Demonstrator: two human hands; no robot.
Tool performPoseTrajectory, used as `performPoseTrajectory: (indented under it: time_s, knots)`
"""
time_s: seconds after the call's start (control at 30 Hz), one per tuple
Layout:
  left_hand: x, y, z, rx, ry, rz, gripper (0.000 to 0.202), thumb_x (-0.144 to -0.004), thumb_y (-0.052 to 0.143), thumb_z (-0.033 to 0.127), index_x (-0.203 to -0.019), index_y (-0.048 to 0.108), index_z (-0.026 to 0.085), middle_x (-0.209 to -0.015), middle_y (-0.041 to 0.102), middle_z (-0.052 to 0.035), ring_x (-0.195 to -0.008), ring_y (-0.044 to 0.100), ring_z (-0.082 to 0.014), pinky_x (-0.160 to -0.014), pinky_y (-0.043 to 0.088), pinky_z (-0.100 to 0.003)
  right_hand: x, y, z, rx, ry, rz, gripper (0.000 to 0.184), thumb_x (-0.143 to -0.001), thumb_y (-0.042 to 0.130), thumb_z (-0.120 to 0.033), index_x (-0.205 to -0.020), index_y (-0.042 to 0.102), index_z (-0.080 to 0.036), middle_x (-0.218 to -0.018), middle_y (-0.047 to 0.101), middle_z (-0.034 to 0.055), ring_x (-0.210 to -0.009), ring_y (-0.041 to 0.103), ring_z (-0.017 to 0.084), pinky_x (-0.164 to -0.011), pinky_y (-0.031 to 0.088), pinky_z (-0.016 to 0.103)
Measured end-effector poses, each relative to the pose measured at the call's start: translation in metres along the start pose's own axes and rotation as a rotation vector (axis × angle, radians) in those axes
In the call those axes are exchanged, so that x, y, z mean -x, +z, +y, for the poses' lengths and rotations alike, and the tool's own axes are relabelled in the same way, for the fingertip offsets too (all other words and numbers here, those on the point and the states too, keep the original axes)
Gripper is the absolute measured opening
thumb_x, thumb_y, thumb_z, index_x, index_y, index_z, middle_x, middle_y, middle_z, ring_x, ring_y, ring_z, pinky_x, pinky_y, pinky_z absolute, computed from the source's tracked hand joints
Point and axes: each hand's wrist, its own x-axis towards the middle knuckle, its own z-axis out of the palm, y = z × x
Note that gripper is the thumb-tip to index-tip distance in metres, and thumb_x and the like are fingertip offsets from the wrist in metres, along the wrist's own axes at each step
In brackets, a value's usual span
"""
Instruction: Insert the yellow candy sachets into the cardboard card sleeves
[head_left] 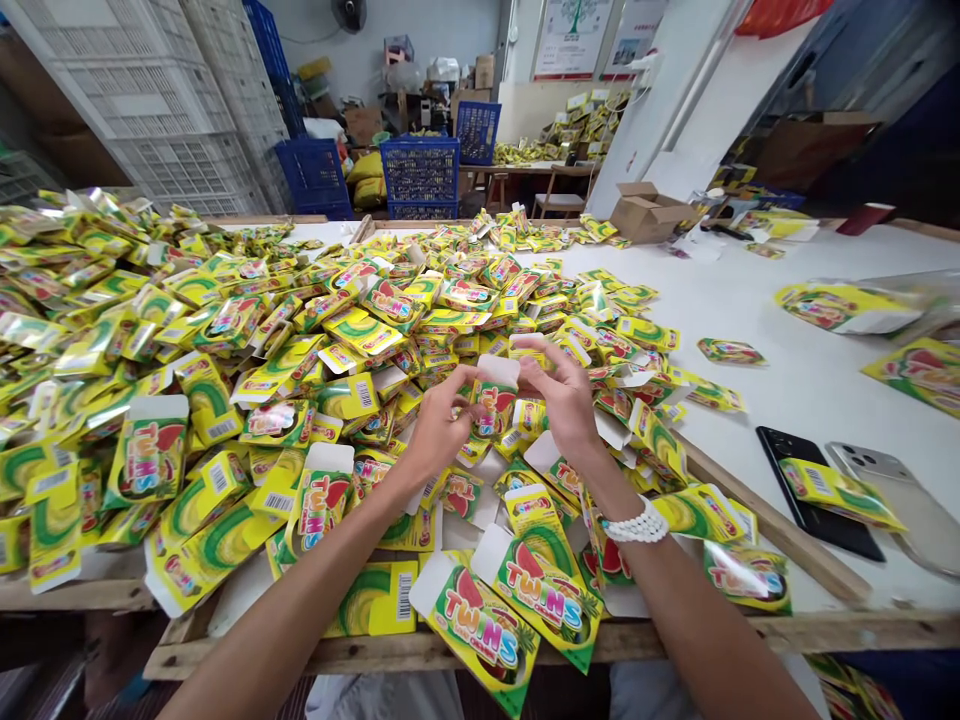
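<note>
Forearms (300, 610) are reaching over the table's near edge (450, 652), left hand (439, 430) and right hand (562, 400) pinching one foil packet (491, 410) by its sides, holding it steady and square.

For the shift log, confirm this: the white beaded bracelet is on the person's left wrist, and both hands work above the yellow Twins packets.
No: the head view shows the white beaded bracelet on the right wrist, not the left. Otherwise as stated: left hand and right hand above the yellow Twins packets.
</note>
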Motion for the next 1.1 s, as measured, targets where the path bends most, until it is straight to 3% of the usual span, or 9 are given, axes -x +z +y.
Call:
performPoseTrajectory:
  time_s: [0.1, 0.17, 0.3, 0.43, 0.67, 0.9, 1.1]
  knots:
    - [0.004, 0.001, -0.001, -0.105, 0.007, -0.018, 0.042, -0.086, 0.055, 0.006, -0.123, 0.06, 0.026, -0.117, 0.073, -0.0026, -0.079, 0.066, -0.0132, -0.081, 0.054, -0.027, -0.002, -0.002, 0.002, -0.032, 0.129, -0.012, 0.036, -0.07, 0.086, -0.059, -0.073, 0.08, -0.023, -0.069, 0.075, 0.0035, -0.065, 0.071, 0.024, -0.065, 0.062, 0.038]
    - [0.006, 0.002, -0.001, -0.14, -0.013, -0.001, 0.054, -0.085, 0.055, 0.004, -0.133, 0.053, 0.028, -0.12, 0.072, -0.0028, -0.075, 0.066, -0.013, -0.078, 0.052, -0.027, -0.002, -0.003, 0.001, -0.078, 0.206, -0.004, 0.036, -0.065, 0.091, -0.056, -0.064, 0.078, -0.022, -0.067, 0.075, 0.0045, -0.062, 0.07, 0.023, -0.066, 0.061, 0.038]
    - [0.008, 0.004, -0.001, -0.233, -0.07, 0.032, 0.063, -0.083, 0.053, 0.002, -0.139, 0.045, 0.03, -0.122, 0.073, -0.0032, -0.077, 0.07, -0.0154, -0.073, 0.049, -0.028, -0.001, -0.005, -0.002, -0.15, 0.272, -0.081, 0.03, -0.063, 0.092, -0.047, -0.075, 0.085, -0.021, -0.081, 0.082, 0.0067, -0.071, 0.074, 0.022, -0.074, 0.061, 0.036]
    - [0.009, 0.005, 0.0, -0.282, -0.096, 0.057, 0.06, -0.086, 0.052, 0.003, -0.14, 0.044, 0.029, -0.125, 0.074, -0.0056, -0.081, 0.073, -0.0179, -0.073, 0.048, -0.029, 0.0, -0.006, -0.001, -0.137, 0.291, -0.13, 0.037, -0.059, 0.094, -0.038, -0.091, 0.089, -0.021, -0.093, 0.085, 0.0082, -0.082, 0.078, 0.023, -0.082, 0.061, 0.036]
    - [0.01, 0.007, 0.007, -0.432, -0.138, 0.073, 0.064, -0.083, 0.055, 0.0, -0.138, 0.045, 0.031, -0.117, 0.077, -0.0022, -0.083, 0.074, -0.0207, -0.073, 0.047, -0.03, 0.0, -0.002, 0.007, -0.006, 0.236, -0.061, 0.027, -0.06, 0.089, -0.032, -0.085, 0.089, -0.022, -0.087, 0.085, 0.0084, -0.075, 0.079, 0.025, -0.074, 0.064, 0.038]
    - [0.01, 0.006, 0.011, -0.518, -0.252, 0.111, 0.066, -0.08, 0.06, 0.0, -0.137, 0.047, 0.03, -0.107, 0.076, -0.0005, -0.077, 0.071, -0.0207, -0.069, 0.043, -0.029, -0.001, 0.002, 0.019, 0.34, 0.044, -0.123, 0.018, -0.065, 0.082, -0.033, -0.076, 0.088, -0.021, -0.074, 0.082, 0.0092, -0.067, 0.079, 0.029, -0.059, 0.06, 0.035]
    - [0.009, 0.009, 0.011, -0.46, -0.258, 0.081, 0.067, -0.08, 0.058, -0.002, -0.137, 0.046, 0.03, -0.114, 0.076, -0.001, -0.079, 0.074, -0.0197, -0.071, 0.044, -0.029, 0.002, 0.005, 0.019, 0.291, 0.012, -0.038, 0.025, -0.066, 0.087, -0.043, -0.073, 0.086, -0.02, -0.076, 0.083, 0.011, -0.072, 0.082, 0.034, -0.061, 0.064, 0.038]
